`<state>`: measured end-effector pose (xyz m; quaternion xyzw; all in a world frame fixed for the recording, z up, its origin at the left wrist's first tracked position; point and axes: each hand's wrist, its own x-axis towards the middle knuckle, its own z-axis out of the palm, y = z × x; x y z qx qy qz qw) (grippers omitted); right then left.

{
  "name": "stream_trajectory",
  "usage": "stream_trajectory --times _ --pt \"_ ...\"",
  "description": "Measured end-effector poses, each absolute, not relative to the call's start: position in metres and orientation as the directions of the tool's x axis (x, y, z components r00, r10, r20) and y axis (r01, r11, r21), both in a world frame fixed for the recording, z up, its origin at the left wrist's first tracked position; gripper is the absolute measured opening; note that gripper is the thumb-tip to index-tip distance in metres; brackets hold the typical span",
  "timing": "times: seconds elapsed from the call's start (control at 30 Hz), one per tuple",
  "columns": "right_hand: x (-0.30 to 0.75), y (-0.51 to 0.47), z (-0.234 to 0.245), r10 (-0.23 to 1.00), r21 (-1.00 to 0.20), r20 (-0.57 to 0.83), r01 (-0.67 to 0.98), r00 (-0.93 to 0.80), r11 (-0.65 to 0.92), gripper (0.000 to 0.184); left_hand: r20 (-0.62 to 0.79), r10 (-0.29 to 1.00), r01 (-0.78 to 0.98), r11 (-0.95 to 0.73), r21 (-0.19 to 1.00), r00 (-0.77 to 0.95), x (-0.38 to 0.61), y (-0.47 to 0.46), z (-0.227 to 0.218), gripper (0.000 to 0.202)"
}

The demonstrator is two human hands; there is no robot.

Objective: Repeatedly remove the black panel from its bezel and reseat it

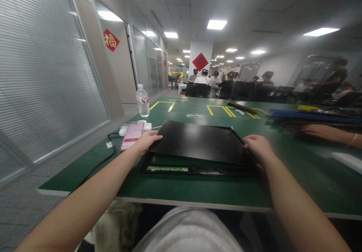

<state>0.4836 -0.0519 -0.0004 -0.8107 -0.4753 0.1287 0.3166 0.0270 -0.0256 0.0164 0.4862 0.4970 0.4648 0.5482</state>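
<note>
A flat black panel (198, 139), like a screen panel, lies slightly tilted in front of me. My left hand (147, 141) is closed on its left edge, thumb on top. At the opposite edge, my right hand (258, 146) has its fingers bent round the panel's side; its fingertips are partly hidden. Beneath the panel is a black frame (223, 171), mostly covered by it. Along the frame's near side shows a narrow green circuit board (168, 169).
On the green table (195, 190), a phone (132, 137), white plug (145, 125), black cable (98, 164) and water bottle (143, 101) stand left. Another person's hand (319, 130) rests at right near stacked blue and black strips (313, 115). A dark strip (242, 107) lies farther back.
</note>
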Motion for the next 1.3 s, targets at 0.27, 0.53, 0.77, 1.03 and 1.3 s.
stream_trajectory --times 0.27,0.53,0.77,1.03,1.3 --pt "0.479 -0.0547 0.0029 0.853 -0.621 0.085 0.697 0.515 -0.359 0.028 -0.085 0.994 -0.028 0.088 0.996 0.071 0.0273 -0.0249 0.016 0.031" --pt "0.4741 -0.0577 0.0082 0.856 -0.565 0.089 0.734 0.509 -0.377 0.029 -0.049 0.996 0.028 0.047 0.998 0.074 0.0287 -0.0245 0.0152 0.029" --pt "0.4749 -0.0571 0.0068 0.869 -0.545 0.102 0.758 0.484 -0.358 0.031 -0.043 0.998 0.061 0.041 0.997 0.036 0.0305 -0.0262 0.0171 0.027" --pt "0.4786 -0.0557 0.0045 0.867 -0.568 0.102 0.744 0.488 -0.352 0.03 -0.038 0.999 0.103 0.037 0.994 0.002 0.0311 -0.0274 0.0184 0.028" --pt "0.479 -0.0551 0.004 0.869 -0.573 0.093 0.741 0.485 -0.352 0.03 -0.037 0.999 0.091 0.038 0.995 -0.008 0.0305 -0.0261 0.0176 0.031"
